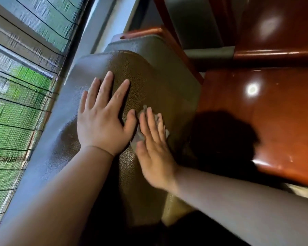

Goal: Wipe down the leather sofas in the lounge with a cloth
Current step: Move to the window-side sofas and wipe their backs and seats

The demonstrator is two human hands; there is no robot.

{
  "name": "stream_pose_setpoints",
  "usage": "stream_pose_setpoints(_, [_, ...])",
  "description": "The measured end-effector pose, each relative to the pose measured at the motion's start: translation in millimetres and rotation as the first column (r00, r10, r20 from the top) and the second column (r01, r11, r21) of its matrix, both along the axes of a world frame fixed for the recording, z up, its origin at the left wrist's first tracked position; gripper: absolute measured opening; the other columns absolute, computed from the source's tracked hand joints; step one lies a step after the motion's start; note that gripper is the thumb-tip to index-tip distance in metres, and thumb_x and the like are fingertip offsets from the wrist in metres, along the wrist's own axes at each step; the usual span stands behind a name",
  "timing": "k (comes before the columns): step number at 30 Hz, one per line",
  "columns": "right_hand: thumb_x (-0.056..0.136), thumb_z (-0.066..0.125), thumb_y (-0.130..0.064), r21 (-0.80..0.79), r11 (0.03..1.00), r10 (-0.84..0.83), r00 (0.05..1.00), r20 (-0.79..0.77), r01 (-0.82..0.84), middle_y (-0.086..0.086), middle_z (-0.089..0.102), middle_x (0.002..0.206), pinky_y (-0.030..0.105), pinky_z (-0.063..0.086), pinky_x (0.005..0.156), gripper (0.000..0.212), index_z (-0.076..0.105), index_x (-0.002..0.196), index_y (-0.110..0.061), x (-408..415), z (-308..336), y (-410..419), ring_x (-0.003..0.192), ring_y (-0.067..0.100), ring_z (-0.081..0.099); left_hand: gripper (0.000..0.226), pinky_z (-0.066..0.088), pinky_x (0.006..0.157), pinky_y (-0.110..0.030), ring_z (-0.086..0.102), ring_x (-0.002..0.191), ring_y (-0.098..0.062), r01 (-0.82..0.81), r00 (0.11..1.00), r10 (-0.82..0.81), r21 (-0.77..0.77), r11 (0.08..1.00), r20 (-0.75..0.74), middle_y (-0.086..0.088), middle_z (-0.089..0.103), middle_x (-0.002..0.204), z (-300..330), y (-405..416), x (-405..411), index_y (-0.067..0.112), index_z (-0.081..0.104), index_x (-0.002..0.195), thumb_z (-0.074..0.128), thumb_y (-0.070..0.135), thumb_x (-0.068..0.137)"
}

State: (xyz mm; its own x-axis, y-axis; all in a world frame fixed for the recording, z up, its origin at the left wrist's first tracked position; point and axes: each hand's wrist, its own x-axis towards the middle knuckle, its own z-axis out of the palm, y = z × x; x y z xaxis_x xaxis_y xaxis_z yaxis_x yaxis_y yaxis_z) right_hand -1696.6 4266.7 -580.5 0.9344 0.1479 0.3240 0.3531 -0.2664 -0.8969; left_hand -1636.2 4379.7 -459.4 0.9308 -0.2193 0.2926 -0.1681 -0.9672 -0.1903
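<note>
Left hand [103, 119] flat on the rounded top of the brown leather sofa [160, 82], fingers straight and spread, gripping nothing. Right hand [154, 150] just beside it, fingers straight and together, pressing a small pale cloth [138, 137] against the sofa's top near its right edge; cloth mostly hidden beneath the palm, creased ends showing past the fingertips and at the thumb. Glossy reddish-brown wooden counter [267, 121] to the right, alongside the sofa. Window [21, 86] with dark horizontal bars along the left, greenery behind.
</note>
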Motion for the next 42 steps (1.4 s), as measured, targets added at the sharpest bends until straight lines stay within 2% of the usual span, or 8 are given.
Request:
stream_pose_setpoints(6, [0.114, 0.021, -0.040, -0.005, 0.968, -0.231, 0.883, -0.409, 0.251, -0.002, -0.001, 0.176, 0.041, -0.006, 0.129, 0.056, 0.009, 0.168, -0.027, 131.5, 17.4, -34.2, 0.162, 0.028, -0.007, 0.066, 0.026, 0.127, -0.056, 0.025, 0.160, -0.031, -0.001, 1.000, 0.001, -0.001, 1.000, 0.001, 0.000, 0.030, 0.173, -0.6, 0.7, 0.2, 0.041, 0.040, 0.161, 0.047, 0.051, 0.096])
stream_pose_setpoints(14, [0.103, 0.015, -0.061, -0.097, 0.994, 0.040, 0.989, -0.141, -0.054, -0.009, -0.023, 0.173, 0.041, -0.015, 0.127, 0.070, -0.016, 0.162, -0.036, 16.7, 15.9, -7.7, 0.158, 0.030, -0.023, 0.061, 0.016, 0.131, -0.052, 0.020, 0.162, -0.027, -0.022, 0.996, 0.017, -0.053, 0.998, -0.089, 0.002, 0.028, 0.174, 14.8, -4.3, -4.7, 0.042, 0.041, 0.160, 0.043, 0.043, 0.099])
stream_pose_setpoints(22, [0.110, 0.017, -0.054, -0.141, 0.989, -0.088, 0.938, -0.335, 0.042, -0.006, -0.025, 0.172, 0.056, -0.003, 0.128, 0.066, -0.015, 0.164, -0.034, 39.5, 68.2, 6.7, 0.159, 0.032, -0.021, 0.059, 0.003, 0.132, -0.036, 0.003, 0.164, -0.018, -0.124, 0.946, 0.085, -0.107, 0.986, -0.314, 0.006, 0.010, 0.178, 38.7, 14.5, -63.4, 0.039, 0.024, 0.167, 0.038, 0.036, 0.110])
stream_pose_setpoints(26, [0.104, 0.000, -0.067, -0.150, 0.975, 0.145, 0.982, -0.116, -0.162, -0.012, -0.031, 0.169, 0.058, -0.004, 0.127, 0.062, -0.024, 0.158, -0.049, -86.5, 46.7, 31.3, 0.155, 0.026, -0.034, 0.056, 0.013, 0.133, -0.046, 0.008, 0.164, -0.020, -0.162, 0.965, 0.139, -0.086, 0.983, -0.222, 0.007, 0.016, 0.176, 28.5, 39.0, -122.6, 0.043, 0.026, 0.166, 0.028, 0.050, 0.110])
stream_pose_setpoints(30, [0.105, 0.004, -0.060, -0.228, 0.974, -0.002, 0.999, -0.041, -0.007, 0.002, -0.013, 0.175, 0.058, 0.000, 0.129, 0.066, -0.007, 0.164, -0.034, 1.5, 43.4, 8.4, 0.159, 0.037, -0.016, 0.057, 0.028, 0.127, -0.055, 0.032, 0.158, -0.030, -0.118, 0.992, 0.110, -0.129, 0.985, -0.062, -0.001, 0.037, 0.169, 10.0, 43.6, -114.8, 0.034, 0.046, 0.160, 0.040, 0.043, 0.104])
stream_pose_setpoints(34, [0.107, 0.015, -0.048, -0.099, 0.983, -0.173, 0.957, -0.233, 0.153, 0.009, -0.008, 0.176, 0.054, 0.002, 0.128, 0.066, 0.001, 0.166, -0.023, 37.9, 47.7, 8.8, 0.160, 0.036, -0.011, 0.058, 0.024, 0.128, -0.054, 0.032, 0.158, -0.030, -0.095, 0.995, 0.094, -0.098, 0.991, -0.017, 0.001, 0.037, 0.170, 1.7, 48.2, -117.1, 0.035, 0.043, 0.161, 0.042, 0.045, 0.103])
stream_pose_setpoints(39, [0.106, 0.028, -0.049, -0.219, 0.957, 0.175, 0.980, -0.095, -0.192, 0.001, -0.026, 0.170, 0.066, 0.005, 0.125, 0.069, -0.009, 0.162, -0.032, -57.7, 22.8, 4.9, 0.156, 0.045, -0.021, 0.065, 0.016, 0.127, -0.064, 0.032, 0.157, -0.035, -0.159, 0.987, 0.159, -0.033, 0.987, -0.006, -0.001, 0.036, 0.170, 0.7, 43.3, -116.4, 0.036, 0.041, 0.162, 0.046, 0.050, 0.098])
stream_pose_setpoints(42, [0.108, 0.032, -0.046, -0.234, 0.964, 0.087, 0.980, -0.180, -0.128, 0.006, -0.026, 0.170, 0.062, 0.004, 0.126, 0.071, -0.007, 0.163, -0.026, -8.4, 30.5, -9.1, 0.156, 0.047, -0.020, 0.074, 0.014, 0.126, -0.068, 0.029, 0.157, -0.041, -0.221, 0.974, 0.223, 0.047, 0.974, -0.044, -0.005, 0.031, 0.172, -0.5, 40.5, -113.9, 0.037, 0.032, 0.165, 0.046, 0.056, 0.095])
